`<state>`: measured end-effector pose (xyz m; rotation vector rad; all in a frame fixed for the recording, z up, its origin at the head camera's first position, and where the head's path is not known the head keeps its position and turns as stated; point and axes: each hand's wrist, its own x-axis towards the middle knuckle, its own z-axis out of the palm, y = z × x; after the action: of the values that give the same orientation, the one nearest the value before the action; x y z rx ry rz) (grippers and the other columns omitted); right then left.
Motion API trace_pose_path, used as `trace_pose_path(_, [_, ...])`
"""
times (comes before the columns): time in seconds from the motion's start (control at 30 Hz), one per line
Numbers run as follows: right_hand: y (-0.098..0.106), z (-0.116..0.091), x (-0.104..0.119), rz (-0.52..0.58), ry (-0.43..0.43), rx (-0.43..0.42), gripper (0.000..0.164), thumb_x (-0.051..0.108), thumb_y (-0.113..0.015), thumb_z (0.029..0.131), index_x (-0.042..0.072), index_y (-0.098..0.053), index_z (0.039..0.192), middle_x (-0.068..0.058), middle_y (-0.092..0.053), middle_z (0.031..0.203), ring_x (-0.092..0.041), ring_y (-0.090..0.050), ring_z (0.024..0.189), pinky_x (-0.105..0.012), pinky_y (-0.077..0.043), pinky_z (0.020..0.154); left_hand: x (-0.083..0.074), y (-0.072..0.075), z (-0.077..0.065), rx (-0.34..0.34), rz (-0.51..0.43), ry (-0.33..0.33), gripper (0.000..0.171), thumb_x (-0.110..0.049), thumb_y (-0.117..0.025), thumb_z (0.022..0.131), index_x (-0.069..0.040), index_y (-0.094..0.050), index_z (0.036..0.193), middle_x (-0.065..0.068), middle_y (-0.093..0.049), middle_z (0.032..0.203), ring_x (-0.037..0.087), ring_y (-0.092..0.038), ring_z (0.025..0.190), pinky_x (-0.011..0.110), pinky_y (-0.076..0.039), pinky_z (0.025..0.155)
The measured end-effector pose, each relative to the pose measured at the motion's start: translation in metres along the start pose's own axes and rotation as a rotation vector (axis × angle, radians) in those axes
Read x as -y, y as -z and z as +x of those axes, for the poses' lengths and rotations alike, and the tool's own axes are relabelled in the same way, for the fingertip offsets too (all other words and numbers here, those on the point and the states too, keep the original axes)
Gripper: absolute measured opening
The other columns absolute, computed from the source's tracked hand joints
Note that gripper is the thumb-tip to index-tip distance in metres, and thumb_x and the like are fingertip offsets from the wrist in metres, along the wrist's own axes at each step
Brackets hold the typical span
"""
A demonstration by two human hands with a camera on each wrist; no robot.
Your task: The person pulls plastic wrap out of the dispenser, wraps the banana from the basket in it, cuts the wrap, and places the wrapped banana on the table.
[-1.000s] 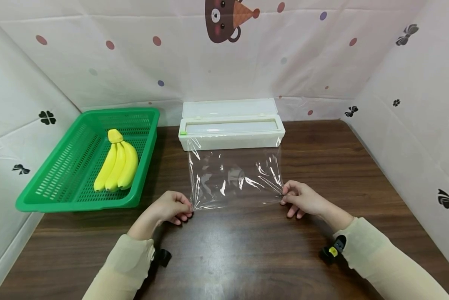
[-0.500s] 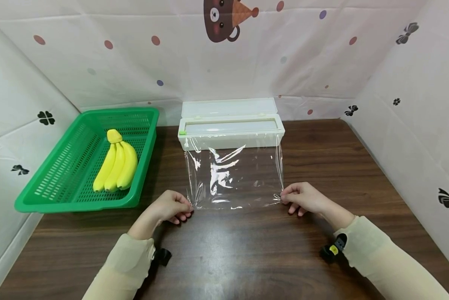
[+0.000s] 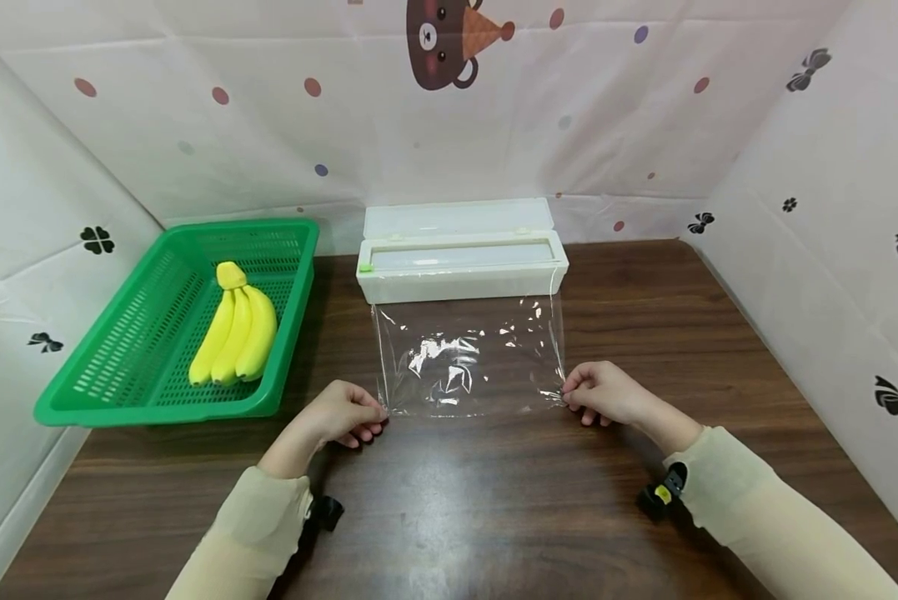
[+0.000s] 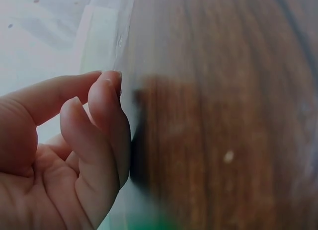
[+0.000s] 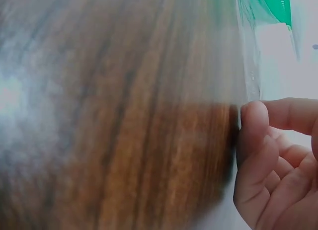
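A clear sheet of plastic wrap [image 3: 471,358] stretches from the white wrap dispenser [image 3: 464,286] toward the person. My left hand [image 3: 342,412] pinches its near left corner between thumb and finger. At the near right corner, my right hand [image 3: 604,393] pinches the film the same way, with small creases gathered by the fingertips. Close up in the left wrist view, the thumb and fingertips [image 4: 110,83] meet at the film's edge. The right wrist view shows the other fingertips [image 5: 254,113] at the opposite edge. The dispenser's lid [image 3: 456,218] stands raised, and a small green slider [image 3: 365,267] sits at its left end.
A green plastic basket [image 3: 287,350] stands on the left of the dark wood table [image 3: 449,517], holding a bunch of bananas [image 3: 234,329]. A patterned white cloth wall [image 3: 268,133] rises behind the dispenser and along both sides.
Both hands stay nearly in place with the film pinched. The film's creases and reflections have shifted, and its sheet looks smoother on the right side than a second ago.
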<state>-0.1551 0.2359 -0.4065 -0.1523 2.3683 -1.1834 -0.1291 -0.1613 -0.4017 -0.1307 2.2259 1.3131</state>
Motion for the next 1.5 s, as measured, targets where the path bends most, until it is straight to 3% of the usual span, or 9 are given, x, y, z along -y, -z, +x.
trace_pose_path(0.3, [0.002,0.000,0.005,-0.021,0.004,0.027,0.015,0.011,-0.059,0.089,-0.002,-0.059,0.097,-0.004,-0.064,0.074,-0.013,-0.058,0.053,-0.026,-0.044,0.043,-0.002,0.001,0.002,-0.034,0.011,0.023,0.014,-0.015,-0.066,0.087,-0.001,-0.068,0.085,0.003,-0.065,0.066,0.011,-0.058,0.055,0.026,-0.051,0.049])
trace_pose_path(0.73, [0.002,0.005,0.003,-0.028,-0.002,0.035,0.016,0.012,-0.061,0.089,-0.001,-0.059,0.097,-0.004,-0.060,0.072,-0.013,-0.058,0.054,-0.026,-0.044,0.044,-0.006,0.003,-0.002,-0.063,0.051,0.002,0.017,-0.019,-0.066,0.087,-0.002,-0.067,0.086,0.005,-0.066,0.070,0.013,-0.059,0.058,0.028,-0.051,0.051])
trace_pose_path(1.17, [0.002,0.005,0.003,-0.049,0.002,0.038,0.014,0.012,-0.061,0.088,0.000,-0.059,0.095,-0.004,-0.061,0.071,-0.014,-0.058,0.054,-0.027,-0.043,0.044,-0.010,0.007,-0.008,-0.085,0.080,-0.046,0.020,-0.014,-0.055,0.092,0.003,-0.066,0.094,0.007,-0.067,0.073,0.015,-0.060,0.059,0.031,-0.052,0.053])
trace_pose_path(1.5, [-0.001,0.005,0.006,-0.120,0.037,-0.007,0.009,0.010,-0.064,0.085,0.003,-0.059,0.086,0.000,-0.054,0.061,-0.012,-0.048,0.045,-0.023,-0.037,0.041,-0.016,0.009,-0.010,-0.104,0.097,-0.066,0.021,-0.016,-0.057,0.091,0.002,-0.066,0.095,0.007,-0.067,0.074,0.016,-0.060,0.059,0.031,-0.052,0.053])
